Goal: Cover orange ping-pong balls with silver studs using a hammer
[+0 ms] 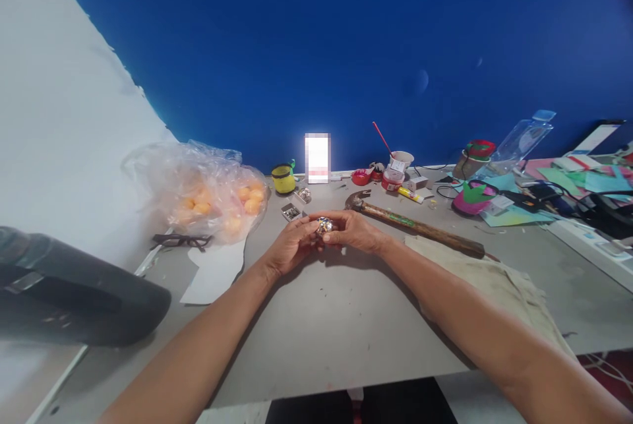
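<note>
A small shiny, silvery round object [325, 226] sits between my two hands above the middle of the desk. My left hand [293, 243] closes on its left side, and my right hand [357, 230] grips it from the right with thumb and fingers. Its lower side is hidden by the fingers. Just beyond my left hand lies a small open box [291, 212] of tiny metal pieces. Another shiny silvery lump [304, 195] rests behind that box. Beyond my right forearm, a claw hammer [415, 226] with a wooden handle lies on the desk.
At left stand a dark bottle [79, 289], eyeglasses [182, 240] and a clear bag of orange balls [208, 196]. A yellow cup [283, 178], a bright blurred-out rectangle [318, 159] and red-lidded jars [393, 179] line the blue wall. Beige cloth [499, 285], a plastic bottle [524, 140] and papers are right.
</note>
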Motion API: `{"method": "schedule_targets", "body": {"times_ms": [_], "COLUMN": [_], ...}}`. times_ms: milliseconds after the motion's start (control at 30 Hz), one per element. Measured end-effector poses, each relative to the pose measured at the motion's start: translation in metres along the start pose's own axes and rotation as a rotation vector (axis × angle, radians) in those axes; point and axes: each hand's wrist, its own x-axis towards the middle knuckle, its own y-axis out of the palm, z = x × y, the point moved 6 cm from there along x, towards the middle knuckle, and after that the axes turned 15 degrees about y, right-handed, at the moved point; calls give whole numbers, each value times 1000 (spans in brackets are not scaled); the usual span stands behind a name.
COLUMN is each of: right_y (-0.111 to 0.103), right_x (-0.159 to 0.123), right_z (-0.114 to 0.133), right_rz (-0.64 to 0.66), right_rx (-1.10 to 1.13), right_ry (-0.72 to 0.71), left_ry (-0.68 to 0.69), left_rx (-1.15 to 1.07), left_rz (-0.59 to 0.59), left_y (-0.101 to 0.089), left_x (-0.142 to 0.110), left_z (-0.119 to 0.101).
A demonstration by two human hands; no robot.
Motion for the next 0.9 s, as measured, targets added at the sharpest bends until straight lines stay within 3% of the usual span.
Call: {"method": "schedule_targets", "body": {"times_ms": [567,700,800,900], "right_y": [0,1,-4,-25], "right_x": [4,4,1,-6], "right_z": [-8,-5,1,14], "right_rz": [6,-151,-342,-578], "right_rx": [-51,-211,-526,-892], "right_ry": [45,-21,-40,29], "left_ry": [13,58,93,167], "left_rx": [40,127,273,453], "left_rz": [18,-38,-116,-229], "left_y": [-2,-4,-10,-23], "left_x": [3,3,3,5], "left_z": [8,11,10,3]}}
